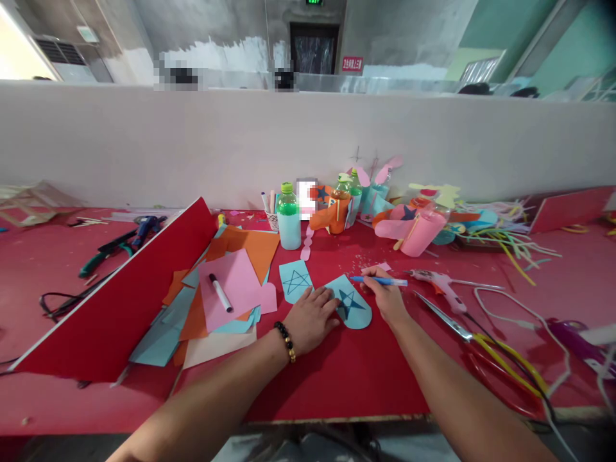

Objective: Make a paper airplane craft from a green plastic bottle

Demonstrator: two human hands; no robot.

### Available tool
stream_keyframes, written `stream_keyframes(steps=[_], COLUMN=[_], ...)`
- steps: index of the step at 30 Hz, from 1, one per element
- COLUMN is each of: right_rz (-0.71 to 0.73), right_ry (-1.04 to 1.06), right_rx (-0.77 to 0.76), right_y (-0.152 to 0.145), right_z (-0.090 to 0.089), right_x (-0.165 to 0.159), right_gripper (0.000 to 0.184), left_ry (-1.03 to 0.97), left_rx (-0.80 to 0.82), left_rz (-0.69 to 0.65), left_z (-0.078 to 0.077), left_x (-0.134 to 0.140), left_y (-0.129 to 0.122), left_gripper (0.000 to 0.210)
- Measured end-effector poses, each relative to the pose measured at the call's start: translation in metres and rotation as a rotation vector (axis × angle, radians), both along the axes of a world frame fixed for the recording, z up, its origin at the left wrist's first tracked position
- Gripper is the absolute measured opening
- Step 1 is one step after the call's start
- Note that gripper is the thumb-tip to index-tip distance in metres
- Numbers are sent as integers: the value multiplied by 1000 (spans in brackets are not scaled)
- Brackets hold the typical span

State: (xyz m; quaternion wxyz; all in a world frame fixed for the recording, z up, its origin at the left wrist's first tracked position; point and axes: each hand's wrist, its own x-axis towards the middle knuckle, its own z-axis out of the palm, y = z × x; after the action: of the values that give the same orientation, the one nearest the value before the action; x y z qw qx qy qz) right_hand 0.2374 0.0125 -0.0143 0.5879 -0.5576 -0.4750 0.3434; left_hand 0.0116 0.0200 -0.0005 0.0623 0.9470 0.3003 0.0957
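Observation:
My left hand [312, 321] lies flat with its fingers spread over the edges of two light-blue paper pieces. The left paper piece [289, 269] carries an outlined five-pointed star. On the right, a rounded paper piece [363, 317] bears a star mostly filled in dark blue. Between the fingers of my right hand [389, 301] is a blue marker [392, 282], held nearly level just above the right piece's upper edge. A black-and-white marker [221, 293] rests on a pink sheet [240, 273] to the left.
A light-blue bottle [289, 231] stands ahead, with an orange bottle plane [339, 215] and a pink one [423, 232] further right. A glue gun [443, 285], scissors [474, 335] and cables lie right. A red board [144, 308] leans left beside coloured paper.

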Motion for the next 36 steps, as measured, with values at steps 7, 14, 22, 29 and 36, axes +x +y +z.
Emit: stream_keyframes(steps=[7, 14, 22, 29, 36], right_rz=[31, 43, 26, 21, 45], right_ry=[-230, -300, -350, -389, -395], right_rx=[2, 8, 16, 9, 5], right_y=[-6, -4, -2, -1, -5], right_z=[7, 3, -2, 0, 4], right_x=[-3, -5, -5, -6, -10], right_gripper=[14, 13, 13, 13, 14], left_ry=[-31, -36, 26, 17, 22], left_rx=[47, 53, 11, 23, 22], left_rz=[33, 29, 16, 12, 13], left_z=[8, 4, 4, 4, 5], left_x=[3, 4, 4, 5, 5], left_y=[-5, -8, -8, -8, -8], left_gripper=[36, 42, 44, 44, 45])
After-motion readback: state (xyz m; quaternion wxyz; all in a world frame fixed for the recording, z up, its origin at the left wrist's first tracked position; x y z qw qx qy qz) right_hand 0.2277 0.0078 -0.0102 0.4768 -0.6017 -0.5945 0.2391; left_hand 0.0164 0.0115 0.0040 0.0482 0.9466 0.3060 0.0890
